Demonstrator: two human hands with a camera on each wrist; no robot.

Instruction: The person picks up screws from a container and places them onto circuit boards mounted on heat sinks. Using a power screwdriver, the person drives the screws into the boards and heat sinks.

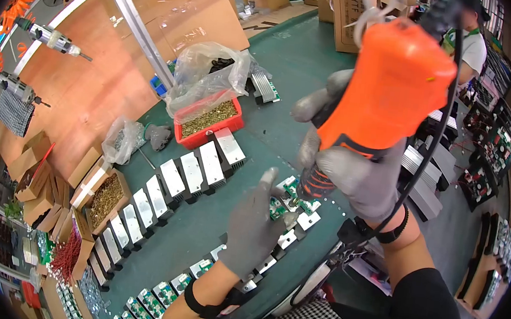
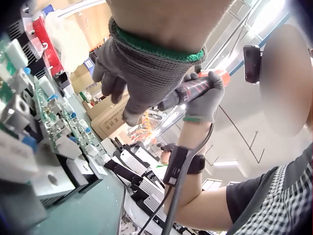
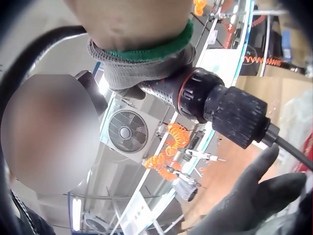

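My right hand (image 1: 358, 175) grips an electric screwdriver (image 1: 392, 80) with an orange body and black lower grip. Its nose points down over a green circuit board (image 1: 292, 191) at the near end of a row. In the right wrist view, the black collar and thin bit of the screwdriver (image 3: 237, 115) show. My left hand (image 1: 254, 233), in a grey glove, hovers beside that board with thumb and fingers spread, holding nothing. The left wrist view shows circuit boards (image 2: 54, 117) on metal heatsinks below the left hand (image 2: 142, 73).
Silver heatsinks (image 1: 172, 178) line up across the green table (image 1: 270, 136). Behind them stands a red bin (image 1: 239, 121) of brass-coloured screws, with a plastic bag (image 1: 205, 75) over it. A cardboard box (image 1: 110, 201) holds more screws. Further boards (image 1: 149, 303) lie at the near left.
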